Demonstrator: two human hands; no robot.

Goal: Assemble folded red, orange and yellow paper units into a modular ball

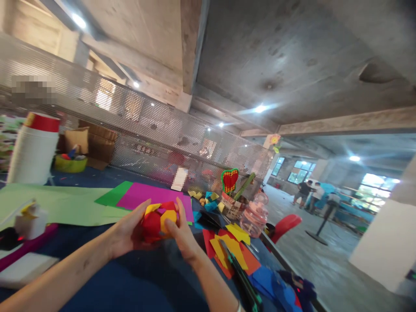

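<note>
A ball-like paper craft [159, 221] in red and yellow, with a little purple, is held between my hands above the dark blue tabletop [130, 281]. My left hand [131, 229] wraps round its left side. On the right side, my right hand [182, 232] presses its thumb on a yellow face. Just behind lie purple [149, 197] and green paper sheets [113, 195]. To the right of my right hand are red, orange and yellow paper pieces [238, 251], with a green-and-black utility knife [242, 275] across them.
A pink clear bottle [255, 216] and a basket [232, 206] stand near the right edge. Stacked white paper cups [34, 149], a yellow bowl [70, 164] and a cardboard box [100, 143] are at left. A perforated metal screen [156, 130] runs behind. Several people [313, 195] stand far right.
</note>
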